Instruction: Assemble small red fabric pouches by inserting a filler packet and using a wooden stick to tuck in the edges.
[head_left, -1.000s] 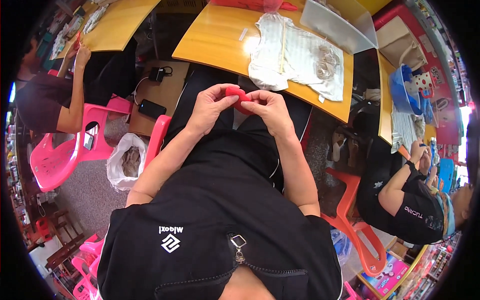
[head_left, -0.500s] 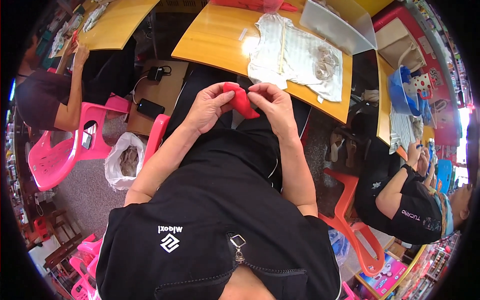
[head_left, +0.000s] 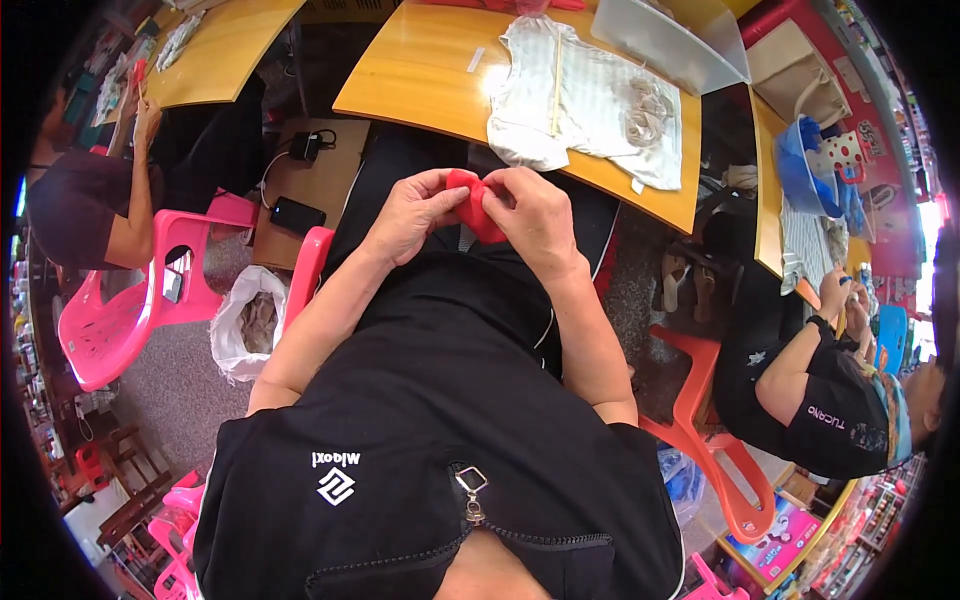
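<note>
A small piece of red cloth (head_left: pixel 478 212) is held up over my lap, just short of the table's near edge. My left hand (head_left: pixel 412 212) pinches its left side between thumb and fingers. From the other side, my right hand (head_left: pixel 532 212) grips it too, fingertips pressed together close to the left thumb. Anything smaller between the right fingertips is too small to make out. Beyond my hands, a white garment (head_left: pixel 585 100) lies spread on the table, with a thin stick (head_left: pixel 557 85) and a bundle of beige strips (head_left: pixel 648 115) on top.
The wooden table (head_left: pixel 415 80) also bears a translucent bin (head_left: pixel 670 40). A white sack (head_left: pixel 232 330) stands on the floor at left, near a pink chair (head_left: pixel 110 325). An orange chair (head_left: pixel 690 400) is at right. Co-workers sit on both sides; a blue basket (head_left: pixel 800 175) is at far right.
My right hand has closed in on the red cloth and now grips it beside the left fingers. The cloth is more bunched up, its loose end drawn inward.
</note>
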